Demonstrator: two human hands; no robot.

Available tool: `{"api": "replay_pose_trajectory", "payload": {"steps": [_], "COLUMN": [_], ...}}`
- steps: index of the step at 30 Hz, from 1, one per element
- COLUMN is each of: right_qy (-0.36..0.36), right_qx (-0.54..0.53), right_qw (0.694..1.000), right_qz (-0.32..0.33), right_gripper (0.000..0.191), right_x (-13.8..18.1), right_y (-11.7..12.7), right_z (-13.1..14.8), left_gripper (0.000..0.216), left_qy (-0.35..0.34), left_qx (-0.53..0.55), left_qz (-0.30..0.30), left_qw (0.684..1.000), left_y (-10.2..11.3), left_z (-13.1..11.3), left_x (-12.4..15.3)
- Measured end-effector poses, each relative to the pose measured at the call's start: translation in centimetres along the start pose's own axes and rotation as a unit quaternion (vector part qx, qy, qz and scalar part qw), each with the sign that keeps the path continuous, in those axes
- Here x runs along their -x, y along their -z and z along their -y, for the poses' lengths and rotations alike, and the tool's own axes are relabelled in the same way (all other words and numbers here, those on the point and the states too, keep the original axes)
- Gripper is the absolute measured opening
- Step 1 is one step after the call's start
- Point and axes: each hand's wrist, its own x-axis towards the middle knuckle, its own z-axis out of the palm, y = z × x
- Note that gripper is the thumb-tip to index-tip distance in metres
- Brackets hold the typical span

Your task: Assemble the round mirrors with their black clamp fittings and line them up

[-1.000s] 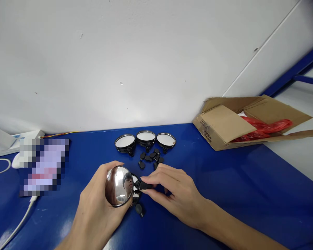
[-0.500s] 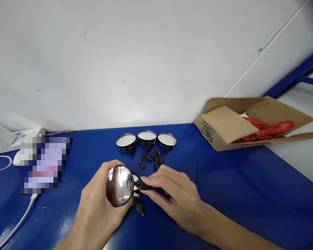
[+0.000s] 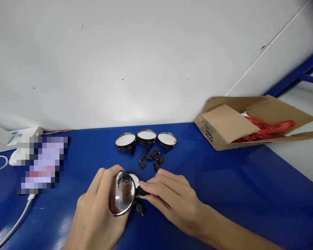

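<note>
My left hand (image 3: pixel 94 205) grips a round convex mirror (image 3: pixel 124 193) with a thin metal rim, its glass turned toward me. Behind it shows the pale back edge of a second round disc (image 3: pixel 134 180), partly hidden. My right hand (image 3: pixel 174 201) pinches a black mount piece (image 3: pixel 143 191) at the mirror's back, and the fingers cover part of it. A loose black knob (image 3: pixel 139 208) lies on the table just below the mirror, between my hands. Farther ahead sit several small black parts (image 3: pixel 153 156) in a loose pile.
Three stacks of round mirrors (image 3: pixel 146 136) stand behind the parts on the blue table (image 3: pixel 224 194), near a white wall. An open cardboard box (image 3: pixel 224 122) holding a red plastic bag (image 3: pixel 266 126) sits at the far right. At left are a pixelated object (image 3: pixel 41 165) and a power strip (image 3: pixel 13 137).
The mirror in my left hand has turned and now faces more sideways, and it sits slightly lower and to the right. My right hand has closed in nearer the mirror.
</note>
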Motion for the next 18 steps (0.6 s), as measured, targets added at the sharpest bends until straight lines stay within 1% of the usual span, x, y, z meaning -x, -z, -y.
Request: {"api": "replay_pose_trajectory", "payload": {"steps": [3, 7, 9, 12, 15, 18], "right_qy": [-0.007, -0.010, -0.006, -0.011, -0.010, 0.007], "right_qx": [-0.033, -0.039, -0.032, -0.003, 0.023, 0.032], "right_qw": [0.999, 0.999, 0.999, 1.000, 0.998, 0.998], "right_qz": [-0.008, -0.005, -0.007, 0.022, 0.053, 0.052], "right_gripper": [0.020, 0.021, 0.020, 0.013, 0.005, 0.002], "right_x": [-0.05, -0.10, -0.20, -0.40, -0.60, -0.84], "right_y": [-0.11, -0.15, -0.12, 0.03, 0.28, 0.50], "right_z": [0.08, 0.31, 0.30, 0.09, -0.12, -0.08], "left_gripper": [0.022, 0.024, 0.027, 0.031, 0.036, 0.041], "left_qy": [0.015, 0.015, 0.027, 0.047, 0.028, -0.005], "left_qx": [0.048, 0.077, 0.093, 0.110, 0.109, 0.099], "left_qz": [0.002, 0.009, 0.022, 0.050, 0.059, 0.058], "left_qw": [0.999, 0.997, 0.995, 0.992, 0.992, 0.993], "left_y": [-0.06, -0.19, -0.23, -0.24, -0.24, -0.25], "left_z": [-0.29, -0.46, -0.45, -0.37, -0.26, -0.14], "left_x": [0.18, 0.31, 0.20, -0.13, -0.37, -0.36]}}
